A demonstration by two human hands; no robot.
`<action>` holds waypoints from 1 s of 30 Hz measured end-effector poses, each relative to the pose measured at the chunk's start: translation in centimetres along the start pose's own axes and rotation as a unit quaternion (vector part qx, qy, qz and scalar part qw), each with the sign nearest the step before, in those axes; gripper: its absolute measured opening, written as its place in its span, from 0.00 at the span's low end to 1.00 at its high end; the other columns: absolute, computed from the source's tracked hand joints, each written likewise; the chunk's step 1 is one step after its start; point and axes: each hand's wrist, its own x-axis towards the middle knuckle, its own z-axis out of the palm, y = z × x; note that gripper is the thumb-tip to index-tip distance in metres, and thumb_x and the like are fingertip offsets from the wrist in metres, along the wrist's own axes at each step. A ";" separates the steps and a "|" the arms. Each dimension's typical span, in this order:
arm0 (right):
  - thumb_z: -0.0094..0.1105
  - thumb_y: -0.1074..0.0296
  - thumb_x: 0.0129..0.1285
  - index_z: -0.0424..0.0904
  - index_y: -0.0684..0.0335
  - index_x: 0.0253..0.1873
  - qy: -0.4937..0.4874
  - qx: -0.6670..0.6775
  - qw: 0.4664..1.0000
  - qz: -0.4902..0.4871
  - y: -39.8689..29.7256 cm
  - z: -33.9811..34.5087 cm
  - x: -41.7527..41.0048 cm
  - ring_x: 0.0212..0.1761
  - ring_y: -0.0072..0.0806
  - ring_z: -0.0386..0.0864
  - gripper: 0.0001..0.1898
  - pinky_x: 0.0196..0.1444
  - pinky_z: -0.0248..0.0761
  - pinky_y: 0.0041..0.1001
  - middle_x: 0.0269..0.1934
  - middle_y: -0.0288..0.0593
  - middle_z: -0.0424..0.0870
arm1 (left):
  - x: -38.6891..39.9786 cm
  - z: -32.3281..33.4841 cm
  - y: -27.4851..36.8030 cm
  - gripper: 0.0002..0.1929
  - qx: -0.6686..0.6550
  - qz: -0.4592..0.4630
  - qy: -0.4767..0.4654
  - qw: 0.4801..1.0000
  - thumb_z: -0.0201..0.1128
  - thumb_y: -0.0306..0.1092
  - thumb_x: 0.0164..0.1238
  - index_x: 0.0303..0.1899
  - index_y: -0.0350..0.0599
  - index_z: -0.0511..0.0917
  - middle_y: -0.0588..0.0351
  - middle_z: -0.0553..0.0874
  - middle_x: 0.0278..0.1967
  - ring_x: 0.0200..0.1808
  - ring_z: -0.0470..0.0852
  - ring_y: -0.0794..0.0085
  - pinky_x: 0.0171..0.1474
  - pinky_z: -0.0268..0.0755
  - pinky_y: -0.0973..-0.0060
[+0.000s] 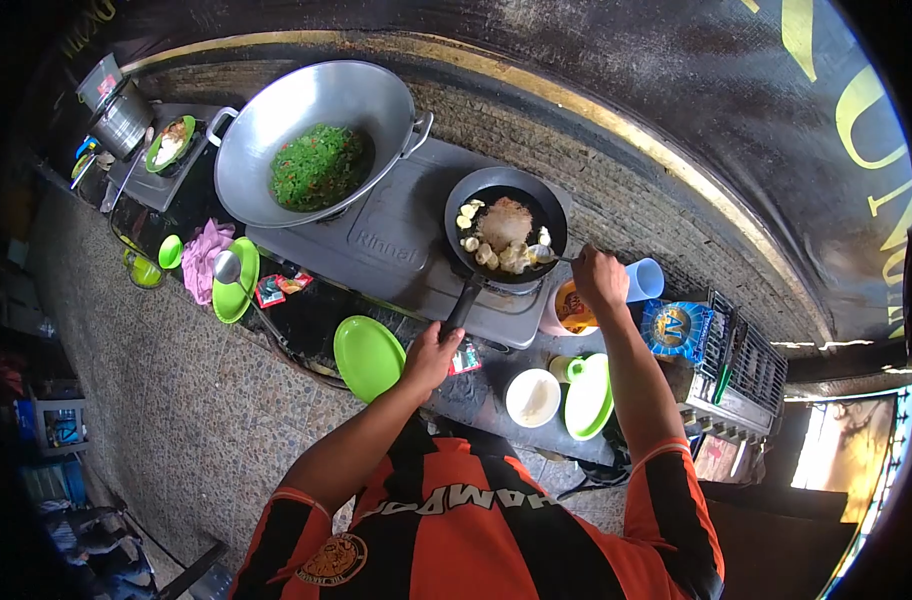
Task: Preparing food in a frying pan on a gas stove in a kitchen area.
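Observation:
My left hand [432, 358] grips the black handle [462, 306] of a dark frying pan [467, 187], which sits on the right burner of a two-burner gas stove [396, 232]. In my right hand [600, 276] is the handle of a metal spoon [542, 253], its bowl down in the pan at the right side. Pale, lumpy pieces of food [514, 257] lie near the spoon. A brownish patch of food [505, 220] spreads across the middle of the pan, with small pale slices [465, 215] at its left. What the food is, I cannot tell.
A big metal wok [253, 161] with chopped greens [317, 166] stands on the left burner. Along the front lie green plates [367, 360], a ladle [227, 266], a pink cloth [206, 259] and a white bowl [532, 398]. A blue cup [645, 279] and blue packet [677, 330] are at right.

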 end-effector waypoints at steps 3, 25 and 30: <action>0.52 0.55 0.72 0.85 0.58 0.48 -0.025 0.014 0.999 0.029 -0.4 0.1 -0.5 0.48 0.59 0.89 0.16 0.51 0.81 0.54 0.45 0.60 0.90 | 0.0 -0.6 0.4 0.14 -0.003 0.010 -0.012 1.000 0.65 0.48 0.81 0.41 0.51 0.74 0.70 0.72 0.25 0.23 0.69 0.86 0.22 0.59 0.81; 0.53 0.64 0.72 0.87 0.57 0.51 0.029 -0.106 0.979 -0.172 -0.2 -0.4 2.5 0.60 0.45 0.82 0.12 0.52 0.84 0.43 0.50 0.46 0.87 | -0.4 -1.9 3.2 0.14 -0.017 -0.066 -0.052 0.996 0.64 0.48 0.81 0.42 0.52 0.73 0.70 0.72 0.25 0.20 0.65 0.86 0.20 0.55 0.80; 0.55 0.63 0.73 0.87 0.57 0.50 -0.034 -0.056 0.992 -0.104 0.0 0.1 1.9 0.60 0.46 0.83 0.11 0.56 0.82 0.46 0.51 0.46 0.89 | -0.7 -2.3 3.8 0.14 -0.014 -0.069 -0.047 0.996 0.65 0.49 0.81 0.42 0.52 0.74 0.70 0.71 0.25 0.20 0.65 0.85 0.20 0.56 0.80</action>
